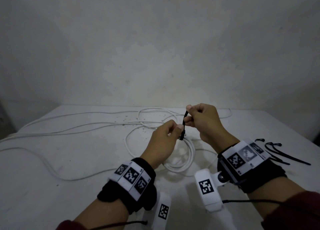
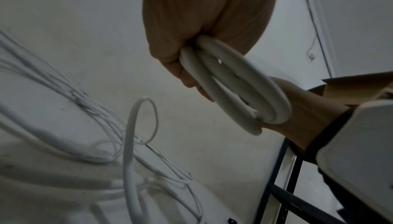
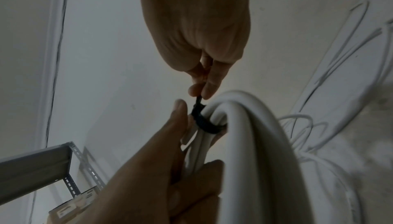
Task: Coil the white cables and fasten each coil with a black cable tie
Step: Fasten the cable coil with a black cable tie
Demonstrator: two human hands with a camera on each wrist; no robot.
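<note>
The coil [image 1: 181,158] of white cable hangs from my left hand [image 1: 162,141] above the near middle of the table [image 1: 52,160], a black cable tie [image 3: 205,123] looped around its strands. My left fingers are curled around the bundle at the tie; my right hand [image 1: 206,122] pinches the tie's free tail between thumb and fingers, just above. Uncoiled cable [image 1: 78,124] sprawls left and far; spare ties [image 1: 284,153] lie to the right.

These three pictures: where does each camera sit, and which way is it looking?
Head: worn on the head, looking down at both hands, wristbands, table.
Left wrist: looks along the left hand gripping the coil.
Right wrist: looks along the right hand pulling the tie.
Both wrist views share the coil.
</note>
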